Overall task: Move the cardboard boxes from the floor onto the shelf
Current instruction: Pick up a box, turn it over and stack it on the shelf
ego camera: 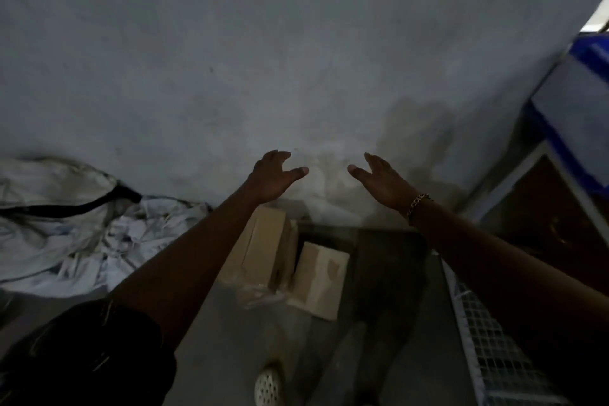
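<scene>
Two tan cardboard boxes lie on the dim floor against the wall: a longer box (260,247) and a smaller box (318,278) to its right, touching it. Crumpled clear plastic (260,295) lies at their near end. Both arms reach forward above the boxes. My left hand (273,176) is empty, thumb spread and fingers relaxed. My right hand (382,180), with a gold chain bracelet at the wrist, is likewise empty and spread. The hands face each other a short gap apart, well above the boxes and touching nothing.
A grey stained wall (296,59) fills the upper view. Crumpled white sacks and cloth (75,234) pile up at the left. At the right stand a blue-and-grey unit (573,102) and a dark brown panel in a white frame (553,217); a white mesh (487,349) lies below. A white perforated shoe (268,387) is at the bottom.
</scene>
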The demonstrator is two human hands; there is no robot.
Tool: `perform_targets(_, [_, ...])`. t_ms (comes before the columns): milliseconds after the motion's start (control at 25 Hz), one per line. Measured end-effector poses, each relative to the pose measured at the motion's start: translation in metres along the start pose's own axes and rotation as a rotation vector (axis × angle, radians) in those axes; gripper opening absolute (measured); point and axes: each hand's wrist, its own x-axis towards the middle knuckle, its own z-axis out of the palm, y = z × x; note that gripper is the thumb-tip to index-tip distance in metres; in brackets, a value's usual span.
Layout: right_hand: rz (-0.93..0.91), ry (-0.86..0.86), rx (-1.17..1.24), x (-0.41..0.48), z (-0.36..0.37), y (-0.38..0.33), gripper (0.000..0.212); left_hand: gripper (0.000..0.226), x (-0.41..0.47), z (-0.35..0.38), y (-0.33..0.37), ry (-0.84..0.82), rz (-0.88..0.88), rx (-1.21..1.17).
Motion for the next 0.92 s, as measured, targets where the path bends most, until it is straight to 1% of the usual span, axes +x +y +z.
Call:
perform_targets(80, [0.039,-0.053,0.04,0.01,0.036,0.012,0.084,0.078,0.003,0.02,-0.037,-0.062,-0.04,-0.043])
perform_targets(120, [0.071,-0.081,0.069,0.013,0.053,0.019,0.083,0.081,0.005,0.031,-0.054,-0.091,-0.059,-0.065])
perform_targets(200, [0.138,-0.111,0.116,0.022,0.086,0.033,0.079,0.094,0.013,0.052,-0.086,-0.117,-0.1,-0.106])
perform_targets(240, [0.163,-0.129,0.137,0.025,0.1,0.039,0.074,0.095,0.017,0.062,-0.101,-0.131,-0.13,-0.127])
perform_targets(320, [0.226,-0.152,0.163,0.032,0.126,0.05,0.06,0.081,0.021,0.078,-0.13,-0.189,-0.19,-0.134])
perform_targets(400, [0.26,-0.116,0.226,0.037,0.15,0.054,0.052,0.074,0.027,0.089,-0.162,-0.214,-0.21,-0.111])
perform_targets(440, [0.263,-0.12,0.274,0.039,0.163,0.052,0.055,0.073,0.03,0.093,-0.18,-0.218,-0.233,-0.11])
perform_targets(480, [0.276,-0.135,0.313,0.042,0.177,0.05,0.065,0.073,0.032,0.097,-0.199,-0.219,-0.267,-0.12])
perform_targets(560, [0.358,-0.159,0.352,0.056,0.215,0.057,0.096,0.074,0.034,0.103,-0.238,-0.217,-0.339,-0.133])
perform_targets(640, [0.446,-0.2,0.407,0.078,0.263,0.072,0.106,0.074,0.037,0.109,-0.281,-0.224,-0.408,-0.144])
perform_targets(680, [0.481,-0.227,0.424,0.087,0.283,0.074,0.106,0.075,0.037,0.111,-0.299,-0.23,-0.441,-0.15])
perform_targets(800, [0.541,-0.293,0.394,0.098,0.324,0.061,0.081,0.074,0.044,0.122,-0.348,-0.239,-0.524,-0.175])
perform_targets(920, [0.606,-0.344,0.432,0.109,0.356,0.066,0.074,0.073,0.056,0.139,-0.376,-0.257,-0.55,-0.193])
